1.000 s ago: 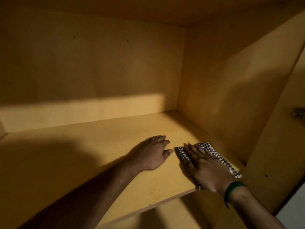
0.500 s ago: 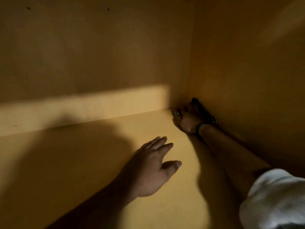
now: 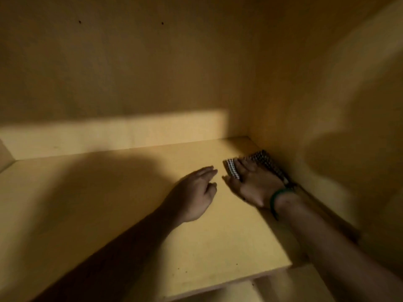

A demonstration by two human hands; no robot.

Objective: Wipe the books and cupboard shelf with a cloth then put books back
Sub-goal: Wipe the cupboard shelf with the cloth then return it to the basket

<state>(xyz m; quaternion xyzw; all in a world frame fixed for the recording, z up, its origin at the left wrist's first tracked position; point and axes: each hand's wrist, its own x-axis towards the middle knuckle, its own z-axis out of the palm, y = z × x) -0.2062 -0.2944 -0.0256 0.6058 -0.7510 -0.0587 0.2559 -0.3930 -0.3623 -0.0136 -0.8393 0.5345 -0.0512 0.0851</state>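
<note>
The yellow wooden cupboard shelf [image 3: 130,203] fills the view. A black-and-white checked cloth [image 3: 265,162] lies flat on it beside the right wall. My right hand [image 3: 255,184], with a green band at the wrist, presses flat on the cloth with fingers straight. To its left, my left hand [image 3: 194,192] rests palm down on the bare shelf with fingers relaxed. No books are in view.
The cupboard's back panel [image 3: 130,73] and right side wall [image 3: 327,105] enclose the shelf. The shelf's front edge [image 3: 229,282] runs across the lower middle, with a lower board showing beneath it. Shadows of my arms darken the left half.
My right hand pushed the cloth from the front edge to the back right corner, then drew it partway forward along the right wall. My left hand stayed on the shelf.
</note>
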